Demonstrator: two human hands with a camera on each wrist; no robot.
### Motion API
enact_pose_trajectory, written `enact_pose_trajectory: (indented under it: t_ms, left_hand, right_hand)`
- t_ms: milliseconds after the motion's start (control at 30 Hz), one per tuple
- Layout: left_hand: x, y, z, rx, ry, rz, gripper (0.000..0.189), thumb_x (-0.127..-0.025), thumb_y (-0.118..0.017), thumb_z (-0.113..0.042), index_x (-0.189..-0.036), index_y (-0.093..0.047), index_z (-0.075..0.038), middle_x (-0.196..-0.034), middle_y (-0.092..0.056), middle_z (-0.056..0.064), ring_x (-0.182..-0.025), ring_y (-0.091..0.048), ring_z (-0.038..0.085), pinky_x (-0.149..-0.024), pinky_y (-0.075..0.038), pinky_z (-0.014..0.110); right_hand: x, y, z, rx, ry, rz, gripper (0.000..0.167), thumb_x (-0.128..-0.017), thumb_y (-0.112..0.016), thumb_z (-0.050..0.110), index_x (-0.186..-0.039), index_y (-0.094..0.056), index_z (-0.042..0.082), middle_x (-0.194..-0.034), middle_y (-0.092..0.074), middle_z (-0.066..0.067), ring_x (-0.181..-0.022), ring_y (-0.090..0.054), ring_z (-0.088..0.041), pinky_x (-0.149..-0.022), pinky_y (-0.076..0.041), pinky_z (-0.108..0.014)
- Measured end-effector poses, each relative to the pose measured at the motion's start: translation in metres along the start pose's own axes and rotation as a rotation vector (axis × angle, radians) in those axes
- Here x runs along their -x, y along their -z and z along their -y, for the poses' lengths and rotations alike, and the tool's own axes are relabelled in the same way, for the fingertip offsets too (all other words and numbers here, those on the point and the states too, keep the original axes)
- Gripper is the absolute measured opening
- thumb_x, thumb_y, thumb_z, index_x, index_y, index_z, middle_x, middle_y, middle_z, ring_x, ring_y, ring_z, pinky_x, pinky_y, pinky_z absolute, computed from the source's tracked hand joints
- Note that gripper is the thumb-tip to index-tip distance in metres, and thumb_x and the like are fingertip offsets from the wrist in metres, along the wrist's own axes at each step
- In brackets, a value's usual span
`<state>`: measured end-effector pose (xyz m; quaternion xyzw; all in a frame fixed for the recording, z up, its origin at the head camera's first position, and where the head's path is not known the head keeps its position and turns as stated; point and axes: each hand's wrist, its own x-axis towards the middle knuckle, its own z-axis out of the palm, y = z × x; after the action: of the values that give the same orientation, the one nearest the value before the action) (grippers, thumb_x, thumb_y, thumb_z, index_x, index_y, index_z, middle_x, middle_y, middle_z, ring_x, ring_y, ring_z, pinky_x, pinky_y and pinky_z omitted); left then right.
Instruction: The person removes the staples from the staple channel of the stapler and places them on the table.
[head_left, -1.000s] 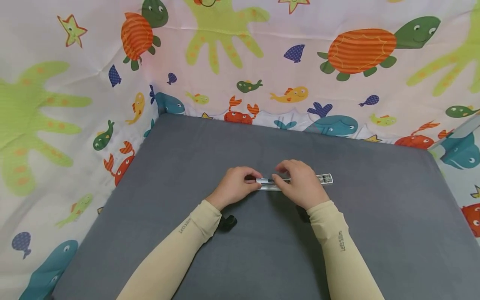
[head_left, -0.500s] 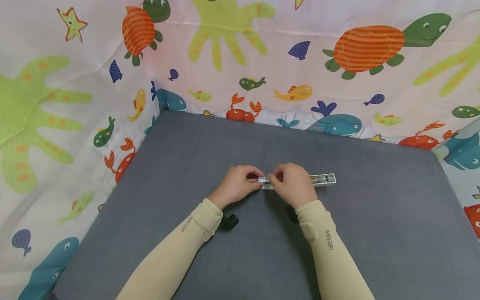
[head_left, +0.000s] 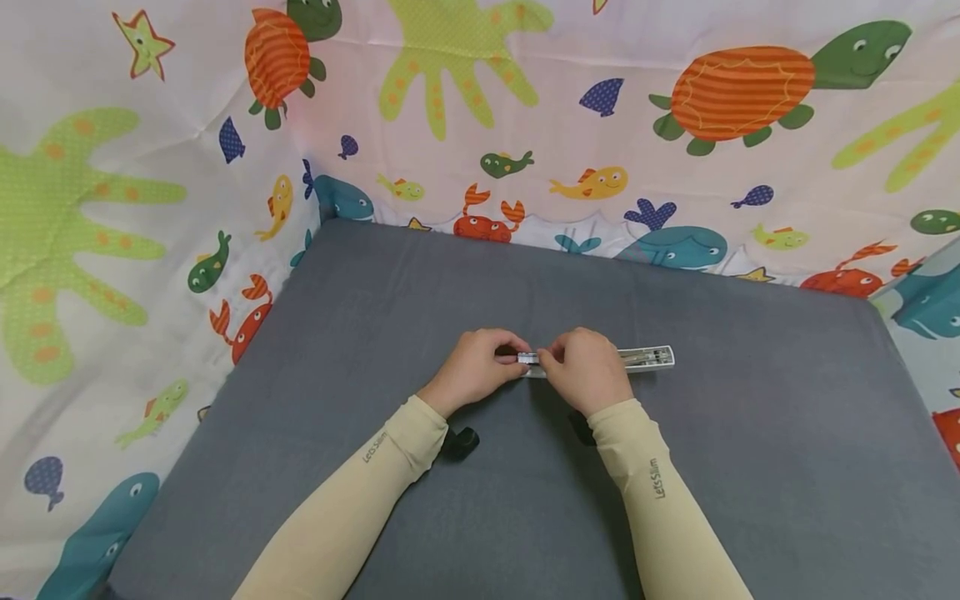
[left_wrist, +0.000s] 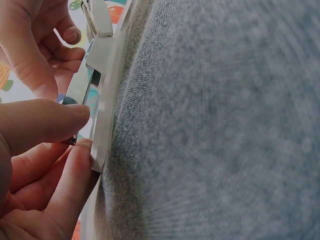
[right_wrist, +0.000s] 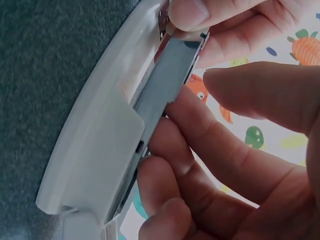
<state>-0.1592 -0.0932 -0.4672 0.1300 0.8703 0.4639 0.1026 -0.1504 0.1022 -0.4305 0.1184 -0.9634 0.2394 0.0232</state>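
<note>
A white stapler (head_left: pixel 654 358) lies opened out lengthwise above the grey surface, with both hands on it. Its pale body (right_wrist: pixel 95 150) and silver staple channel (right_wrist: pixel 167 67) show close up in the right wrist view. My left hand (head_left: pixel 474 371) pinches the left end of the stapler between thumb and fingers. Just to its right, my right hand (head_left: pixel 588 371) has curled fingers against the channel. The right thumb (right_wrist: pixel 250 90) stands apart from the metal in the right wrist view. My hands hide the stapler's middle in the head view; any staples cannot be made out.
A grey cloth-covered table (head_left: pixel 420 283) spreads beneath the hands. Behind and to the left hangs a white curtain (head_left: pixel 450 158) printed with sea animals. Black wrist mounts (head_left: pixel 459 443) show under the sleeves.
My right hand has shifted left along the stapler, closer to my left hand, and its fingers have drawn together. More of the stapler's right end shows. The left hand keeps its hold.
</note>
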Motion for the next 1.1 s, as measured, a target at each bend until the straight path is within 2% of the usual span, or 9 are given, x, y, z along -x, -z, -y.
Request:
enact_pose_trajectory:
  t_ms: [100, 233, 500, 700, 867, 1100]
  left_hand:
    - [0.0, 0.0, 0.001, -0.002, 0.002, 0.0, 0.018, -0.099, -0.081, -0.018, -0.117, -0.081, -0.016, -0.118, -0.079, 0.001, -0.105, -0.079, 0.009, -0.09, -0.065, 0.026]
    - [-0.002, -0.002, 0.0, -0.005, 0.004, 0.001, 0.018, -0.099, -0.081, -0.018, -0.116, -0.081, -0.017, -0.118, -0.08, 0.001, -0.107, -0.079, 0.009, -0.09, -0.065, 0.026]
    - [-0.001, 0.0, 0.0, -0.01, 0.006, -0.003, 0.019, -0.098, -0.081, -0.018, -0.117, -0.081, -0.016, -0.119, -0.079, 0.001, -0.108, -0.079, 0.01, -0.091, -0.065, 0.026]
    - [-0.001, 0.0, 0.0, -0.017, 0.004, -0.005, 0.019, -0.098, -0.082, -0.018, -0.117, -0.081, -0.016, -0.12, -0.079, 0.001, -0.108, -0.079, 0.009, -0.091, -0.064, 0.027]
    - [-0.001, 0.0, 0.0, -0.021, -0.002, -0.008, 0.019, -0.099, -0.081, -0.018, -0.117, -0.081, -0.016, -0.12, -0.079, 0.001, -0.107, -0.079, 0.009, -0.091, -0.065, 0.027]
    - [-0.002, -0.001, 0.0, -0.022, -0.004, -0.009, 0.018, -0.098, -0.082, -0.018, -0.116, -0.081, -0.016, -0.118, -0.08, 0.001, -0.106, -0.079, 0.009, -0.091, -0.065, 0.027]
  right_hand:
    - [0.0, -0.001, 0.001, -0.002, 0.001, 0.0, 0.035, -0.098, -0.073, 0.022, -0.064, -0.074, 0.012, -0.062, -0.06, -0.003, -0.061, -0.054, -0.022, -0.058, -0.04, -0.036]
    - [0.0, -0.002, 0.001, 0.007, -0.015, -0.009, 0.035, -0.097, -0.074, 0.021, -0.063, -0.074, 0.012, -0.061, -0.06, -0.003, -0.062, -0.054, -0.023, -0.058, -0.04, -0.035]
    - [0.0, -0.007, 0.003, 0.061, 0.017, -0.095, 0.03, -0.094, -0.077, 0.018, -0.066, -0.079, 0.009, -0.066, -0.067, -0.008, -0.071, -0.06, -0.032, -0.066, -0.049, -0.045]
    - [0.002, -0.011, 0.004, 0.051, 0.019, -0.085, 0.029, -0.093, -0.079, 0.02, -0.067, -0.078, 0.008, -0.068, -0.068, -0.009, -0.074, -0.062, -0.032, -0.071, -0.051, -0.046]
    - [0.002, -0.013, 0.005, 0.048, 0.022, -0.081, 0.035, -0.094, -0.079, 0.021, -0.061, -0.075, 0.01, -0.063, -0.065, -0.007, -0.077, -0.063, -0.034, -0.076, -0.051, -0.047]
    - [0.003, -0.012, 0.005, 0.038, 0.008, -0.075, 0.039, -0.095, -0.078, 0.019, -0.057, -0.071, 0.011, -0.06, -0.061, -0.007, -0.073, -0.06, -0.033, -0.071, -0.048, -0.045]
